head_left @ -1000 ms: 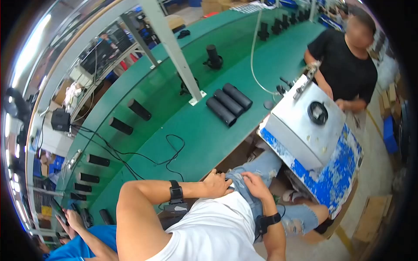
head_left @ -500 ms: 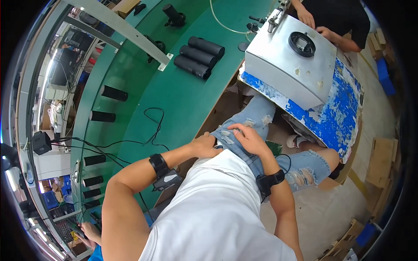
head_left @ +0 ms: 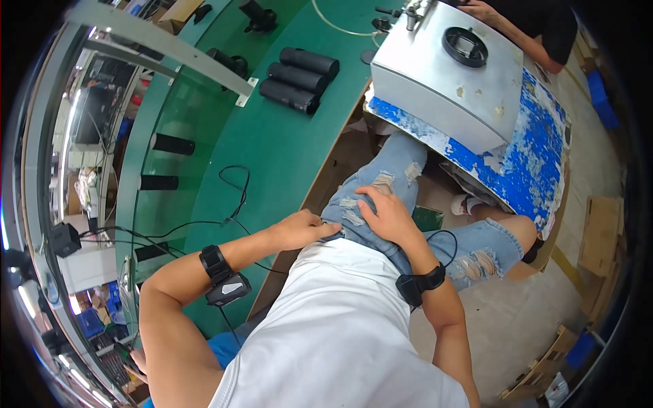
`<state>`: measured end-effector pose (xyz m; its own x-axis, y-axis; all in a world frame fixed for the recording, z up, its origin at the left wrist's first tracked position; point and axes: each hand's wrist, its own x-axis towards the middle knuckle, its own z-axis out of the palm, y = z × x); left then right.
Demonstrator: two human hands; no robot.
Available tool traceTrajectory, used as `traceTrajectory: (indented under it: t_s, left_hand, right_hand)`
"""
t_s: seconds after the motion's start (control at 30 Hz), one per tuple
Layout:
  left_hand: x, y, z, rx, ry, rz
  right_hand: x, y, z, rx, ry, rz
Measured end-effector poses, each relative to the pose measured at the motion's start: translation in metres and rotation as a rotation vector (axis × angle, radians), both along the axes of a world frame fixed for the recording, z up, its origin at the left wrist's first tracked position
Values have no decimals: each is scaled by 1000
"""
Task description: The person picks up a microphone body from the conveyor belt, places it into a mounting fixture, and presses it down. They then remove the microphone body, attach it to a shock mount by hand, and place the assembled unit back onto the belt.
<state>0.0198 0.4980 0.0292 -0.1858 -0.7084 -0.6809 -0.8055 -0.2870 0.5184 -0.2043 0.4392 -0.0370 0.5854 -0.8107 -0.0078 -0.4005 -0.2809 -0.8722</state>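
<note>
Head view: silver box (head_left: 442, 85) sits on a worn blue tabletop (head_left: 534, 146), R of bench and beyond the lap; blk ring (head_left: 466, 62) on top of it. Box + tabletop take up the space ahead of R knee. Co-worker's hand (head_left: 480, 12) just past box, top R. Green bench (head_left: 272, 143) runs along L side w/ 3 blk tubes (head_left: 297, 79) lying side by side nr its edge. Grey post (head_left: 204, 62) slants across, blocking part of the view behind. Blk cable (head_left: 243, 196) loops over bench and passes behind L forearm. Clear hose (head_left: 340, 30) curves in up top. Cardboard (head_left: 602, 234) on floor, far R.

Hands: both low, at the lap, elbows bent out. L hand (head_left: 304, 230) at waist of jeans (head_left: 374, 170), thumb toward waistband, fingers curled under; can't tell if it's pinching cloth. R hand (head_left: 388, 216) palm-down on upper thigh, thumb apart from loosely bent fingers, nothing pinched. Jeans worn, directly under both hands. Blk strap on each wrist, L (head_left: 215, 264) and R (head_left: 422, 285).
</note>
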Motion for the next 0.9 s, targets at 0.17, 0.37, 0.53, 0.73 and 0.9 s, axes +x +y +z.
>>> traceTrajectory:
  t_s: [0.17,0.37,0.53,0.73,0.9]
  left_hand:
    - [10,-5,-13,680,357,472]
    - [45,-14,-14,549,480,415]
    - [117,-23,-56,736,708,620]
    - [84,-33,26,427,496,418]
    - [-26,-73,5,-229,398,-274]
  right_hand:
    - [-7,7,8,202,-78,-13]
    - [-4,3,3,220,-28,17]
    - [-5,4,-10,201,-119,2]
    - [-3,7,12,33,-77,-204]
    - [-29,-13,33,189,-339,-377]
